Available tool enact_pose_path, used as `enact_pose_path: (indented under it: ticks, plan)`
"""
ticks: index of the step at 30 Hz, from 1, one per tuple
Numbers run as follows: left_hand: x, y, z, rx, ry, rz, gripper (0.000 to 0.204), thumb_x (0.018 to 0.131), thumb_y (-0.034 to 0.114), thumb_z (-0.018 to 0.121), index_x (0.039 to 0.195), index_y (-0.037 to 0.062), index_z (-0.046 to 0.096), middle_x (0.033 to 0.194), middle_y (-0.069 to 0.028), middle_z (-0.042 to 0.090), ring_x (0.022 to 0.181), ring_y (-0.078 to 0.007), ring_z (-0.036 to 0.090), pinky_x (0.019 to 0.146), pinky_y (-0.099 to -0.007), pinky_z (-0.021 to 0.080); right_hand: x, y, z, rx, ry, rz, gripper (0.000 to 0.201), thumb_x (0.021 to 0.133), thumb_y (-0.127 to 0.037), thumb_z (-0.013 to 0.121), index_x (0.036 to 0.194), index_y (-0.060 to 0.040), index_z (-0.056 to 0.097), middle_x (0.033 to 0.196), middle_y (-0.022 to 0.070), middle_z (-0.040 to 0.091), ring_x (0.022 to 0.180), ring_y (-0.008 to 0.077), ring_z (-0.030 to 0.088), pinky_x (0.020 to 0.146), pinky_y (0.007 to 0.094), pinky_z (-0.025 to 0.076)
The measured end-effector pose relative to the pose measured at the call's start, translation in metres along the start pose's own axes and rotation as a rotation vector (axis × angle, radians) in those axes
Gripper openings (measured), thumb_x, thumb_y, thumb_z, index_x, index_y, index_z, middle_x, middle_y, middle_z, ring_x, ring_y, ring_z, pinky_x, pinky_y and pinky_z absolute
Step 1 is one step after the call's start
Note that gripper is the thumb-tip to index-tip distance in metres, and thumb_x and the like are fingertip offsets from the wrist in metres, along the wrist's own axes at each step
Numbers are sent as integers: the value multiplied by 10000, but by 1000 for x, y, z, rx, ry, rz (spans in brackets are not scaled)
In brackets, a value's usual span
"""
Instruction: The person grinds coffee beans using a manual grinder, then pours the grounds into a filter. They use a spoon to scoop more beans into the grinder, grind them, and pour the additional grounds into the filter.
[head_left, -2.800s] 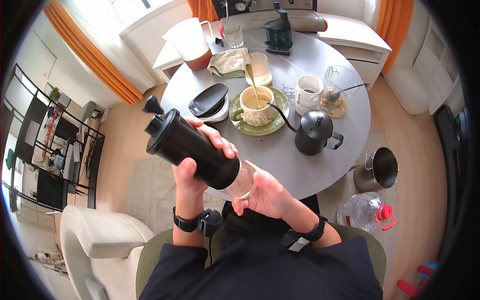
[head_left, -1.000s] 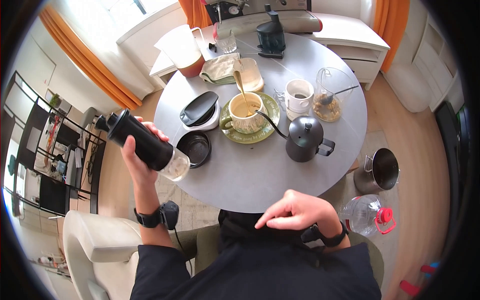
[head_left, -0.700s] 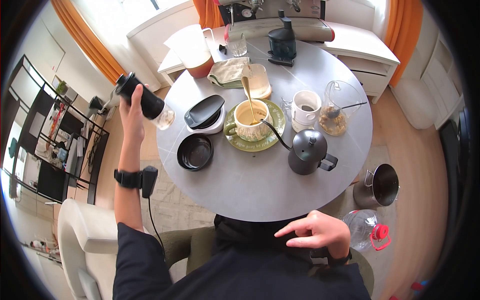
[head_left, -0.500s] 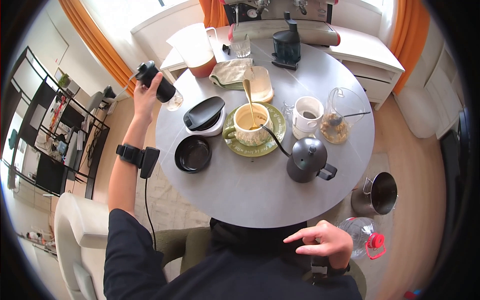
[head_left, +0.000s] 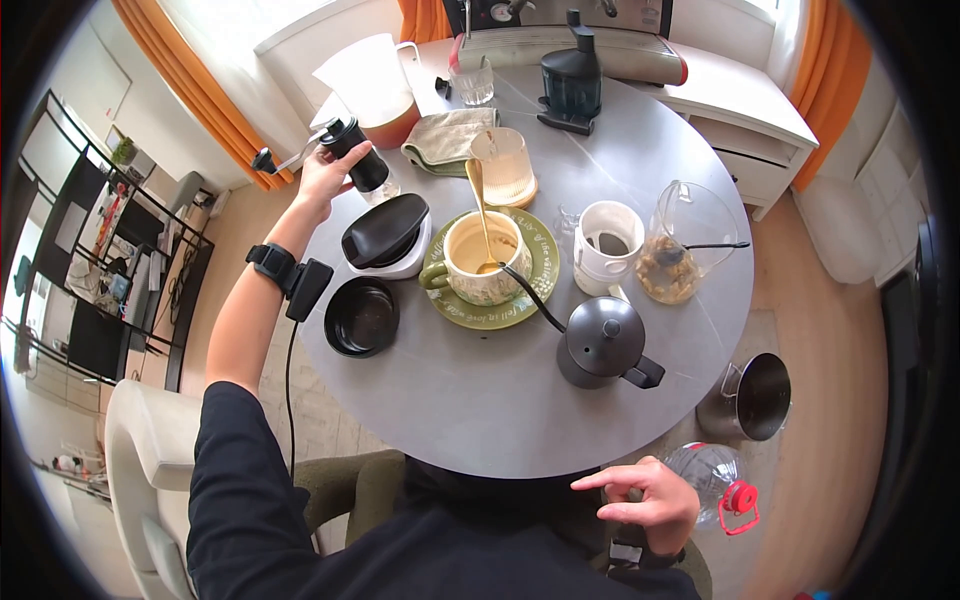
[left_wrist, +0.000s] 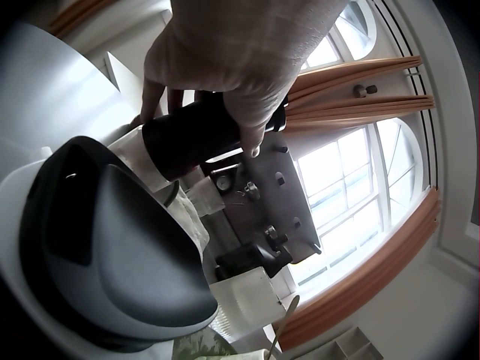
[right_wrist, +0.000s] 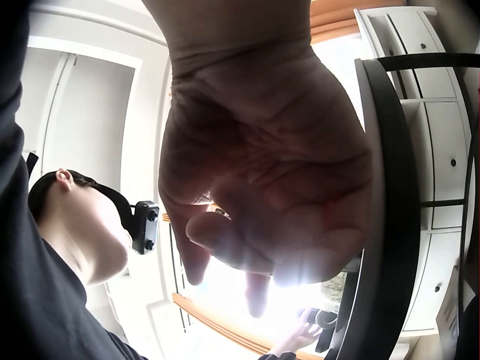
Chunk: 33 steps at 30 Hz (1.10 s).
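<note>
My left hand grips a black hand coffee grinder by its body, at the back left of the table. The grinder leans in this view, its crank handle pointing left and its clear jar low over the tabletop. In the left wrist view the fingers wrap round the grinder, just beyond a black tray on a white base. My right hand hangs loosely with nothing in it, before the table's front edge. In the right wrist view its palm is bare.
A black bowl sits front left. A cup with a gold spoon stands on a green plate, touched by the spout of a black kettle. Behind are a pitcher, towel and glass. A white mug stands right.
My right hand has let go of the grinder's clear jar and moved right, towards the table's front edge. My left hand has carried the grinder from near my body to the back left.
</note>
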<state>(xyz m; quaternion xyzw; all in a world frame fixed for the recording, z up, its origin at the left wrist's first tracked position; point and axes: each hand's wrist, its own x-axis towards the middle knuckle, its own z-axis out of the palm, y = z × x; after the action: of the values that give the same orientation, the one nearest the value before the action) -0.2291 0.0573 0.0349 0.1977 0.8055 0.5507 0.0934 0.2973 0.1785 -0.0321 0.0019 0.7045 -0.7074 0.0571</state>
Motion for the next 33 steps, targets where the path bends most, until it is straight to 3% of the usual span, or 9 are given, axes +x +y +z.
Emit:
enact_pose_path:
  ticks: [6,9,12,15,24,27,28,31,33]
  plan:
    - [3,-6,8,-14,-24,-21,471,777,330,791,1119,75,593,1133,-52,620,1068,-177,586,845,-404,520,6,-5,1,49,15,-9,428,832,-109,699,1248,-69,609,510,-5,475,461,64,407,494,221,345]
    - [5,-12,10,-3,-38,-7,478,775,329,794,1121,67,593,1119,-55,625,1051,-177,594,838,-400,523,6,-5,4,188,94,-13,315,848,-97,678,1158,-41,660,553,19,567,483,66,502,503,211,394]
    - [4,-14,12,-3,-39,-24,492,767,329,800,1117,54,591,1106,-62,629,1039,-174,598,830,-391,523,10,-10,1,64,14,-2,169,870,-94,645,996,-7,716,591,48,628,512,76,572,504,214,439]
    - [6,-20,13,-5,-52,-6,514,757,339,805,1115,42,586,1105,-70,627,1025,-169,601,817,-377,524,7,-8,4,50,138,54,164,888,-100,615,864,10,734,612,61,655,526,88,601,493,227,463]
    - [2,-20,16,34,-40,17,569,752,406,790,1128,32,584,1067,-80,646,1013,-172,599,799,-334,503,12,-15,10,35,214,67,153,883,-77,604,895,13,727,620,58,656,543,86,602,500,218,460]
    - [-13,-10,5,172,-134,-14,693,783,451,751,1281,37,505,1174,-86,602,1081,-183,567,888,-374,493,14,-18,13,36,270,21,136,860,-38,612,928,25,712,675,73,671,573,96,611,513,210,463]
    - [-28,-3,0,212,-159,30,866,756,498,752,1368,-14,417,1259,-138,565,1162,-229,533,940,-385,466,13,-17,15,80,324,23,134,852,-26,613,929,31,707,689,80,672,575,97,608,515,206,460]
    - [-60,-30,-16,410,-170,181,893,694,499,790,1319,-52,470,1228,-222,584,1178,-295,550,978,-395,446,12,-9,19,181,471,0,131,833,6,611,925,47,694,721,100,671,577,98,597,518,197,454]
    - [-89,-26,-22,619,-240,263,985,644,517,810,1333,-81,439,1256,-261,556,1214,-336,525,1008,-403,431,10,-4,19,208,557,-44,125,827,19,606,915,57,687,729,110,666,569,96,586,516,195,450]
